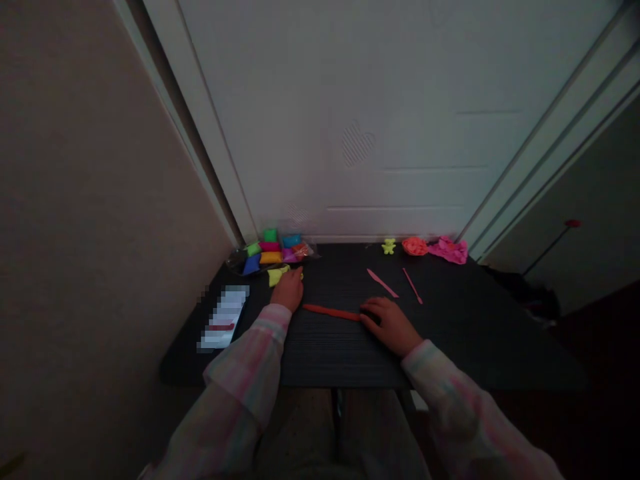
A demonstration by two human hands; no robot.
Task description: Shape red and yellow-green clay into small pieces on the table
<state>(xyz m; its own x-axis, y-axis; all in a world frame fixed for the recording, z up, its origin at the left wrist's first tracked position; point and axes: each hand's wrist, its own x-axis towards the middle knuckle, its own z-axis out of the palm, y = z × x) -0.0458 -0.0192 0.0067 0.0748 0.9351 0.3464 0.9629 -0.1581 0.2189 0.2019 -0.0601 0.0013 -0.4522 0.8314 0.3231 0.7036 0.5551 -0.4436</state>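
My left hand (289, 291) reaches to the back left of the dark table, its fingers closed over a yellow clay packet (276, 275). Bits of yellow show on both sides of the fingers, which partly hide it. A long flat red clay strip (330, 311) lies across the table between my hands. At its right end is my right hand (393, 327), with curled fingers and thumb on the strip's tip. Beyond that hand rest a pink plastic modelling knife (383, 283) and a thinner pink modelling tool (413, 287).
Several coloured clay packets (271, 257) lie in clear plastic at the back left. A phone with a blurred screen (224, 317) is on the left. Along the back right sit a yellow bear (389, 247), an orange-red clay piece (415, 247) and a crumpled pink piece (451, 250). A white door (400, 133) stands behind.
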